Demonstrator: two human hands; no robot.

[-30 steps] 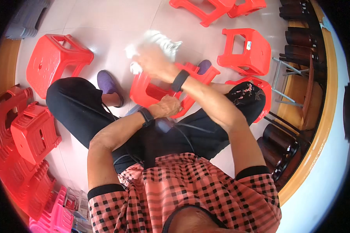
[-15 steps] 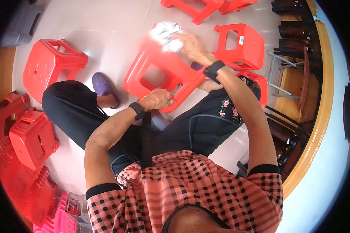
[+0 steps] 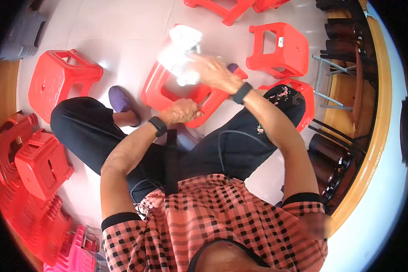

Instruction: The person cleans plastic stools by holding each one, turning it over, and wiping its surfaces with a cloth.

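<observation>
Head view, only one. Left hand (image 3: 181,111) mostly closed, fingers curled over near rim of red stool (image 3: 152,88); holding it. Right hand (image 3: 215,72) part-curled, fingers reaching forward, has hold of bunched white cloth (image 3: 179,54); motion blur there, exact finger closure unclear.

Stool sits just ahead of left hand, between the person's knees, running forward under the cloth and on to below right hand. Cloth lies left of and slightly ahead of right hand, against the stool frame by the look of it, contact itself blurred.

Step in hand: looks like rubbing the stool with the cloth while left hand steadies it. Another stroke would call for a firm left-hand grip, cloth pressed flat, right hand following the rail.

Direction: stool looks tipped, open frame facing up toward the person; cannot tell for sure where the seat points, cloth and right hand cover part. Body is boxy, no strong long axis; visible side rails run from beside left hand forward and a bit rightward. Cloth's longer spread runs fore-and-aft, beside right fingertips.

Around: left stool (image 3: 50,81) well left of left hand; right stool (image 3: 294,50) right of right hand; purple shoe (image 3: 121,99) left of left hand, on floor (image 3: 122,27).
</observation>
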